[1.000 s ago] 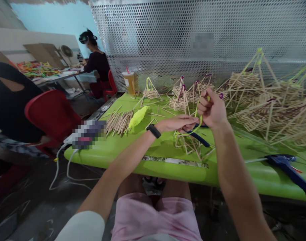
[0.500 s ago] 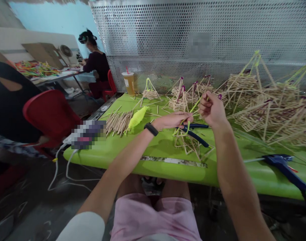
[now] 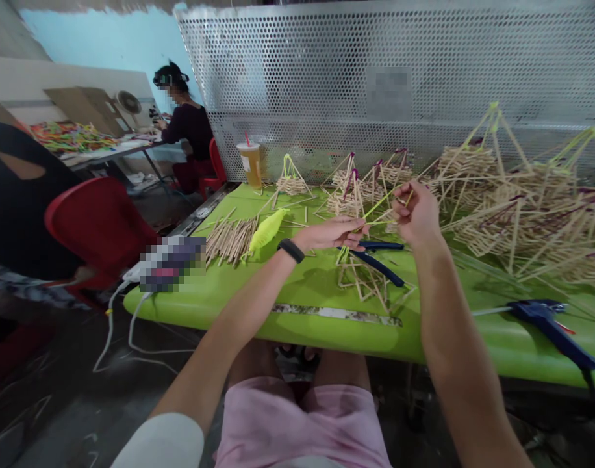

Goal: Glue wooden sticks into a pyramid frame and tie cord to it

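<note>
A yellow-green cord [image 3: 377,207] runs taut between my two hands. My left hand [image 3: 332,232], with a dark band on its wrist, pinches the cord between closed fingers. Curled around the cord's far part, my right hand [image 3: 417,207] is held higher and to the right. Just under my left hand lie blue-handled pliers [image 3: 381,268], partly over a small frame of thin wooden sticks [image 3: 360,285]. Short cord ends show at the top of that frame. To the left rest a yellow cord bundle [image 3: 268,231] and a pile of loose sticks [image 3: 230,239].
A blue glue gun [image 3: 553,325] lies at the right edge of the green table [image 3: 204,302]. Woven stick baskets [image 3: 516,221] crowd the right and back. A drink cup [image 3: 251,166] stands at the back left. Another person [image 3: 188,123] sits at a far table.
My right hand has shifted slightly right and down, and its fingers have loosened a little. The cord loop that hung below my left hand no longer shows there.
</note>
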`<control>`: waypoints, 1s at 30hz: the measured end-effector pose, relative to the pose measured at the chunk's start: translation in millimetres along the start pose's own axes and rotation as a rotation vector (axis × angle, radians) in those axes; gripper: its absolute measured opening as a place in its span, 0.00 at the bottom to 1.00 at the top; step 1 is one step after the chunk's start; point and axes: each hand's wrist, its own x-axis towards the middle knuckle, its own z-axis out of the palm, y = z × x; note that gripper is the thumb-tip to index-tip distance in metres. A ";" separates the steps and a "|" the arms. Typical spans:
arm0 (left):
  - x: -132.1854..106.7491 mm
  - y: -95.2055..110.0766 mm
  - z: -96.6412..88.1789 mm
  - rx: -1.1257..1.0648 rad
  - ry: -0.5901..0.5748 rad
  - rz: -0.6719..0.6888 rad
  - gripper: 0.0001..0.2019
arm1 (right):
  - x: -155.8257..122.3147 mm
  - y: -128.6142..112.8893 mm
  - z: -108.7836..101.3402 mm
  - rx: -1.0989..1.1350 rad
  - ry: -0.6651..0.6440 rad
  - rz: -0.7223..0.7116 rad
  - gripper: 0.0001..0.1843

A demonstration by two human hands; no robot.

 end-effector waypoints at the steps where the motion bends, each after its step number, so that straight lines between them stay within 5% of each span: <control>1: -0.6 0.6 0.8 0.002 0.010 -0.011 0.13 | 0.4 0.4 -0.2 -0.004 0.008 -0.007 0.15; 20: 3.1 -7.2 -11.1 0.196 -0.017 -0.145 0.14 | 4.2 14.9 -5.6 -0.316 0.000 -0.269 0.24; 30: 3.7 -9.8 -15.6 0.262 -0.038 -0.144 0.13 | 0.8 9.9 -6.9 -0.293 -0.004 -0.184 0.21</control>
